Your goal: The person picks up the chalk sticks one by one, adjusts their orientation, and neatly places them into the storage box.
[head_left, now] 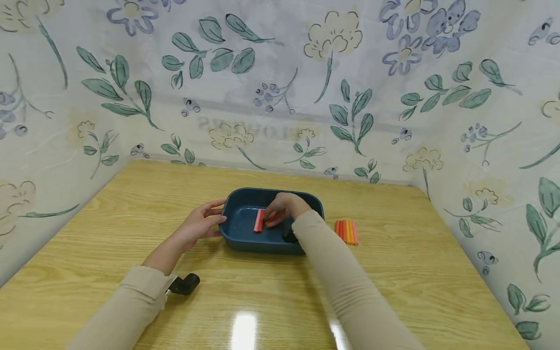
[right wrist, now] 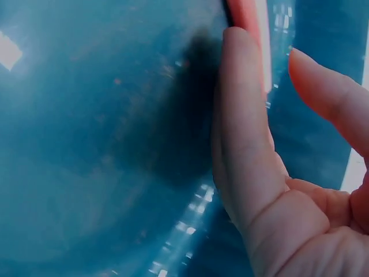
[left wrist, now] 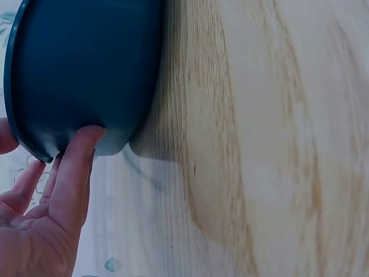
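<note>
A dark blue oblong basin (head_left: 262, 247) stands on the table. My left hand (head_left: 201, 224) holds its rounded left end; in the left wrist view the fingers (left wrist: 75, 173) lie against the outer wall, with one fingertip across the rim. My right hand (head_left: 282, 209) reaches down into the basin. Its straight fingers touch a slim red stick (right wrist: 245, 14), while the thumb stands apart from it. Beside these fingertips, a pink stick (head_left: 256, 222) and a red one lie together on the basin floor. The right forearm hides part of the basin's right end.
Right of the basin, several slim red, orange and pink sticks (head_left: 346, 232) lie side by side on the wooden table (head_left: 393, 272). A black device (head_left: 185, 284) is attached at the left wrist. Flower-patterned cloth (head_left: 280, 107) encloses the table at the back and sides.
</note>
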{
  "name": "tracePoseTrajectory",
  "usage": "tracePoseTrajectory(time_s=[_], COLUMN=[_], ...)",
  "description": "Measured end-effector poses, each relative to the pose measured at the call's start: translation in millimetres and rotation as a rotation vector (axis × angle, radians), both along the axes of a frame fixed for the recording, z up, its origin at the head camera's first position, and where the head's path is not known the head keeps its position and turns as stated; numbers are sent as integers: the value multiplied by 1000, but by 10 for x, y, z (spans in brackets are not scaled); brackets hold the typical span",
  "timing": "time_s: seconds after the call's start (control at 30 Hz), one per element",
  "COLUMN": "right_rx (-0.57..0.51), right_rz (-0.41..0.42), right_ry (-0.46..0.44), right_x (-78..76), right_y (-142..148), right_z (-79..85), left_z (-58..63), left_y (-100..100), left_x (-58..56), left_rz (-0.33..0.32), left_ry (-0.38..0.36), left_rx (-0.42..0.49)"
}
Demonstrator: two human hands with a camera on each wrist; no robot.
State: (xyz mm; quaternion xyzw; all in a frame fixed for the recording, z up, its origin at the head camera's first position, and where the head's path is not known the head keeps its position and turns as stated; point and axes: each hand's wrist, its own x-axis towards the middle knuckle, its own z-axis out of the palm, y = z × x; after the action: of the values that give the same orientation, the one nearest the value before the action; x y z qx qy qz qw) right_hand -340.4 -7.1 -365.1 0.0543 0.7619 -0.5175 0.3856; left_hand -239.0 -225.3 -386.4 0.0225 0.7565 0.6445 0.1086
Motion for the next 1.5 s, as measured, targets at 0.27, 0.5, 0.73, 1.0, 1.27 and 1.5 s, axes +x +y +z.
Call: tracePoseTrajectory(time_s=[0.27, 0.5, 0.73, 1.0, 1.27, 1.5], right_rx=[-137, -257, -306, -323, -363, -367], right_rz=[-32, -28, -29, -18, -63, -103], right_ry=[83, 131, 195, 263, 295, 314], right_x=[-6, 65, 186, 316, 473, 562], right_y=[78, 160, 355, 690, 1051, 1377], right_z=[250, 472, 596, 658, 637, 548], left_z=[33, 53, 38, 23, 17, 44], left_y=[32, 54, 79, 39, 29, 59], left_x=[-5, 13, 11, -7, -1, 8], left_rz=[-1, -14, -6, -19, -19, -16], left_ry=[-2, -6, -15, -9, -5, 0], left_rx=[-6, 3, -3, 3, 1, -6])
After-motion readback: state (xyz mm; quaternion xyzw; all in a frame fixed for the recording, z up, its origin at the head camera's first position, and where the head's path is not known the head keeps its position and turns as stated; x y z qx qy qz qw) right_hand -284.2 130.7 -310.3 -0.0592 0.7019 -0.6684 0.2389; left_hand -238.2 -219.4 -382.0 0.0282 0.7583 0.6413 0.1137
